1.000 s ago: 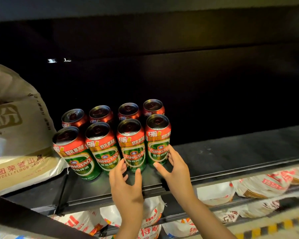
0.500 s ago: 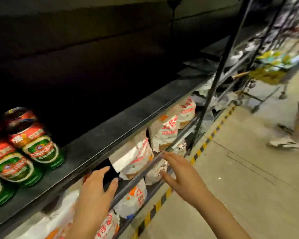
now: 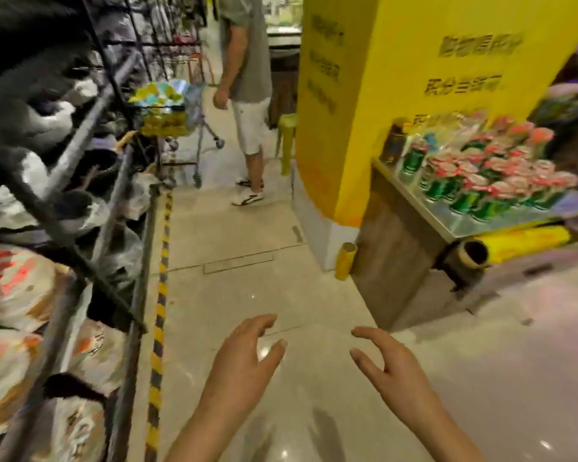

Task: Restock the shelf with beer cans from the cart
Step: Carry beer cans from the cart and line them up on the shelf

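Note:
Many green-and-red beer cans (image 3: 488,181) stand packed together on a low metal cart deck (image 3: 464,221) at the right, beside a yellow pillar. My left hand (image 3: 244,361) and my right hand (image 3: 391,365) hover over the bare floor at the bottom centre, both empty with fingers loosely spread. The hands are well short of the cart. The shelf (image 3: 80,135) runs along the left edge, blurred, and its stocked cans are out of view.
A person (image 3: 247,95) stands in the aisle ahead beside a shopping trolley (image 3: 174,111) with yellow goods. A yellow pillar (image 3: 364,95) rises in the middle. Bagged goods (image 3: 17,295) fill the lower shelves at left. A yellow roll (image 3: 514,241) lies under the cart deck.
The view has swung right, from the cans on the shelf to the aisle and the cart. Both hands left the shelf's cans and now hang empty over the floor.

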`<state>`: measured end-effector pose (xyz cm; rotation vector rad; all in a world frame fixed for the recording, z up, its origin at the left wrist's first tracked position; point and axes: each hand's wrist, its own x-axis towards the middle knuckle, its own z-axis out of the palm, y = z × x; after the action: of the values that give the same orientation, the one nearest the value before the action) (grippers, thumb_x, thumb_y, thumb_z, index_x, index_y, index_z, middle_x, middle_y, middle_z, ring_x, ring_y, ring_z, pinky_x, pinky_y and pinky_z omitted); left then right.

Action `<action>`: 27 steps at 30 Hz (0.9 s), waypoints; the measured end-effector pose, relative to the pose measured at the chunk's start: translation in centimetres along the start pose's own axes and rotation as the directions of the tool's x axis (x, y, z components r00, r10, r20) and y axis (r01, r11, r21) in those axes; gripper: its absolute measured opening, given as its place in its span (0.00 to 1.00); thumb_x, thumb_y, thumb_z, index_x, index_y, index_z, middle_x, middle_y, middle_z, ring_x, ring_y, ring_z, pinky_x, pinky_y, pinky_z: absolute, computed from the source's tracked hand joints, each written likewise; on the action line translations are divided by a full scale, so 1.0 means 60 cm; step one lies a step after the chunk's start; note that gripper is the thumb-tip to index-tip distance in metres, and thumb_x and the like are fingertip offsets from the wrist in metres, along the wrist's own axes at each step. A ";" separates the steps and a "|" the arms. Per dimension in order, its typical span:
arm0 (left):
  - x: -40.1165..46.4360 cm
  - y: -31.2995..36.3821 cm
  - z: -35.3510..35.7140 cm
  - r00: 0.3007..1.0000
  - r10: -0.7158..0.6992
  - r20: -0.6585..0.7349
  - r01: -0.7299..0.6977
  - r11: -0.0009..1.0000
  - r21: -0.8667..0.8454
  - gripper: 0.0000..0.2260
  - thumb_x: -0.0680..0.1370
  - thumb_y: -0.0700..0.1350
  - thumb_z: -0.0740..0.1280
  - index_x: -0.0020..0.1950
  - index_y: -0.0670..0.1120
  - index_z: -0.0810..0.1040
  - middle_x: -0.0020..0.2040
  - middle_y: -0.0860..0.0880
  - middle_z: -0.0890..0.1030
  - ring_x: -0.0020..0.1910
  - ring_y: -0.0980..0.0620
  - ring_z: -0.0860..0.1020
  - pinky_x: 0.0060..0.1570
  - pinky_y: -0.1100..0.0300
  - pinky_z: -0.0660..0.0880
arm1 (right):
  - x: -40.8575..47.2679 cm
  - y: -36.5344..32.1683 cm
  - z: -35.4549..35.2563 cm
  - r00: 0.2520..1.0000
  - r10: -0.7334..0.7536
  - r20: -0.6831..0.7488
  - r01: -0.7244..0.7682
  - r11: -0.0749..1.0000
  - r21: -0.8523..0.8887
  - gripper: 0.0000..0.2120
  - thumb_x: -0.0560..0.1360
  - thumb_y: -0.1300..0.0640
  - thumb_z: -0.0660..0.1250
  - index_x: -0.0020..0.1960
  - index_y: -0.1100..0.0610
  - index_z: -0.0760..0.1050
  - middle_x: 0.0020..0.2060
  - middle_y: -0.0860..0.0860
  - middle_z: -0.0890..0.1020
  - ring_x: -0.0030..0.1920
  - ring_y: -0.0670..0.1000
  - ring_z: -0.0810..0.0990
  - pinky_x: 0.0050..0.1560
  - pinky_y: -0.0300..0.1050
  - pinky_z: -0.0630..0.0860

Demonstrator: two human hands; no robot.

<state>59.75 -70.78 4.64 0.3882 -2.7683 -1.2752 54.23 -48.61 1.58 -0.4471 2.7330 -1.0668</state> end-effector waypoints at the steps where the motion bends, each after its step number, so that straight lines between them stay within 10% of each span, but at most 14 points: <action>1: 0.015 0.024 0.030 0.997 0.034 0.063 -0.033 0.999 -0.022 0.16 0.76 0.48 0.68 0.63 0.52 0.74 0.56 0.60 0.75 0.57 0.60 0.75 0.53 0.72 0.67 | -0.014 0.027 -0.022 0.997 0.065 -0.044 -0.064 0.998 0.022 0.13 0.77 0.49 0.64 0.61 0.44 0.72 0.58 0.37 0.75 0.36 0.31 0.67 0.48 0.29 0.63; 10: 0.162 0.153 0.219 0.912 0.155 0.379 -0.149 0.988 -0.046 0.13 0.76 0.50 0.66 0.61 0.55 0.74 0.56 0.61 0.76 0.57 0.62 0.74 0.59 0.61 0.71 | -0.031 0.198 -0.147 0.865 0.429 -0.262 -0.379 0.899 0.219 0.11 0.77 0.51 0.65 0.59 0.47 0.75 0.55 0.36 0.75 0.57 0.37 0.72 0.52 0.23 0.64; 17: 0.347 0.246 0.330 0.910 0.107 0.400 -0.100 0.994 -0.039 0.13 0.76 0.47 0.67 0.60 0.52 0.75 0.56 0.56 0.78 0.57 0.57 0.74 0.56 0.61 0.70 | 0.135 0.297 -0.277 0.866 0.446 -0.228 -0.402 0.890 0.214 0.15 0.78 0.48 0.61 0.65 0.47 0.71 0.60 0.38 0.72 0.63 0.40 0.69 0.65 0.38 0.65; 27: 0.547 0.481 0.546 0.813 0.290 0.506 -0.286 0.954 -0.089 0.13 0.76 0.45 0.68 0.60 0.52 0.75 0.55 0.54 0.78 0.58 0.57 0.75 0.53 0.62 0.69 | 0.238 0.445 -0.494 0.785 0.436 -0.439 -0.378 0.900 0.218 0.13 0.77 0.53 0.66 0.56 0.38 0.70 0.54 0.32 0.73 0.57 0.37 0.72 0.55 0.25 0.64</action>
<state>16.84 -37.02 3.63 -0.4385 -3.0627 -1.4802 27.22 -16.05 4.19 0.4891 2.9295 -1.3380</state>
